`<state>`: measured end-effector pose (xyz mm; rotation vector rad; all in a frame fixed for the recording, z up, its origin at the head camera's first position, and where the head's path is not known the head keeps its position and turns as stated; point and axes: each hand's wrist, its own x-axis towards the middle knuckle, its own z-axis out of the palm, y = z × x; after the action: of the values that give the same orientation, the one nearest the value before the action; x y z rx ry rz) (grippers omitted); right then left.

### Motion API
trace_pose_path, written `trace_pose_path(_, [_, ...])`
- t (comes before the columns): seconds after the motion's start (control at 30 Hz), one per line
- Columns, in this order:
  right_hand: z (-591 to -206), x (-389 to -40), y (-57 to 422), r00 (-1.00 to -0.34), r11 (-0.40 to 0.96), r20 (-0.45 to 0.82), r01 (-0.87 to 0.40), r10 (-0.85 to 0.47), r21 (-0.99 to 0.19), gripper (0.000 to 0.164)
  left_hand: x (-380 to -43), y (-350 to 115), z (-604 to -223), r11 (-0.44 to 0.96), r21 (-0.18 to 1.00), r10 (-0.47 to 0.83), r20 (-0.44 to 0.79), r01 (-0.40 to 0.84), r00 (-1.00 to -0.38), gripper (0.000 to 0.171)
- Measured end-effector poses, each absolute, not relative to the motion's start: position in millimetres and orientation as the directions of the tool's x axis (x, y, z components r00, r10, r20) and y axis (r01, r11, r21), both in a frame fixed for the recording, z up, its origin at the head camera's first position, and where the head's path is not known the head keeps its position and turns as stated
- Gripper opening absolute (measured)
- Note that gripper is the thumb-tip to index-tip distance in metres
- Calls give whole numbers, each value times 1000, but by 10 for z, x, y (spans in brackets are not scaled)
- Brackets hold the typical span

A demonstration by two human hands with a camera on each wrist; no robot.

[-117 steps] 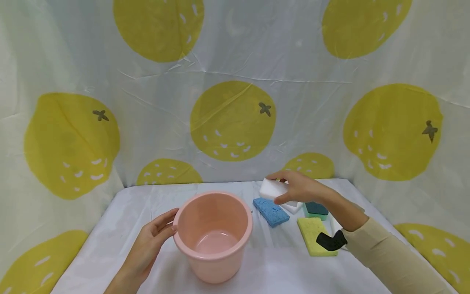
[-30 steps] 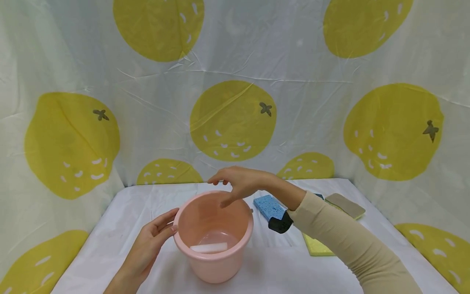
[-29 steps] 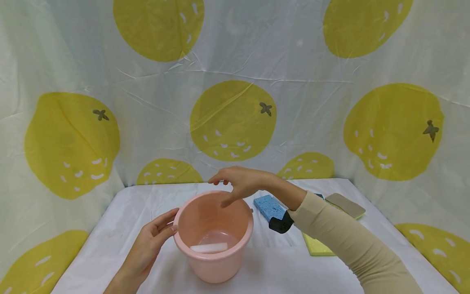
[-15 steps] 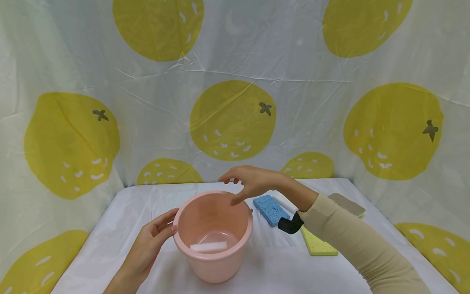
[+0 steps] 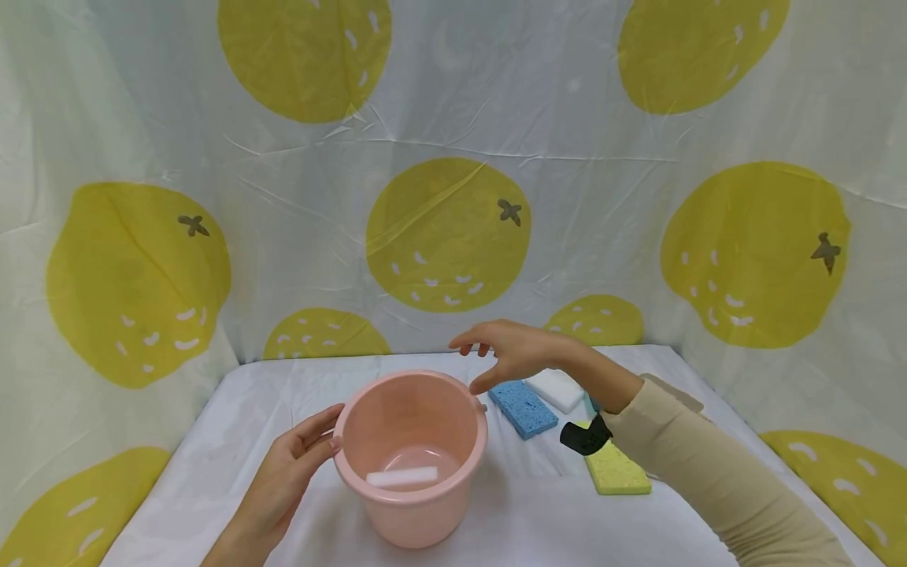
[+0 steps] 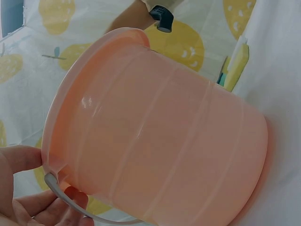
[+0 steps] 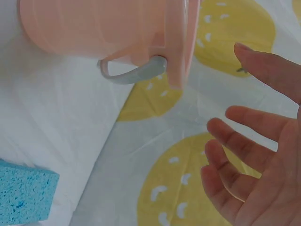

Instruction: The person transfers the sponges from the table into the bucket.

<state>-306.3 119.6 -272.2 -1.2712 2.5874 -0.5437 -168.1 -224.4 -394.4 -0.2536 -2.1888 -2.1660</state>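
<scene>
A pink bucket (image 5: pixel 418 520) stands upright on the table. My left hand (image 5: pixel 279 468) grips its rim on the left, thumb and fingers on either side near the grey handle (image 6: pixel 75 203). Inside, a white sponge (image 5: pixel 402 477) lies on the bottom. With nothing in it, my right hand (image 5: pixel 520 350) hovers by the bucket's right rim, its fingers loosely spread, as the right wrist view also shows. Just below and right of it lie a blue sponge (image 5: pixel 523 409) and another white sponge (image 5: pixel 557 389) on the table.
A yellow sponge (image 5: pixel 618 471) lies nearer on the right. Behind my right wrist and sleeve, a green sponge (image 5: pixel 591 406) and a grey-topped sponge (image 5: pixel 673 389) are partly hidden. A white curtain with yellow lemons (image 5: pixel 448 236) closes off the back and sides.
Earlier my right hand held a white sponge over the table; that sponge now lies in the bucket. Over the last second the bare right hand has moved right, away from the bucket's opening.
</scene>
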Motion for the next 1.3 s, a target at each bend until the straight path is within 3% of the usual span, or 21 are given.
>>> trace_pose_path(1.3, [-3199, -3044, 2268, -775, 686, 19, -570, -631, -451, 69, -1674, -2240, -3961, -5, 986, 94, 169, 169, -981, 53])
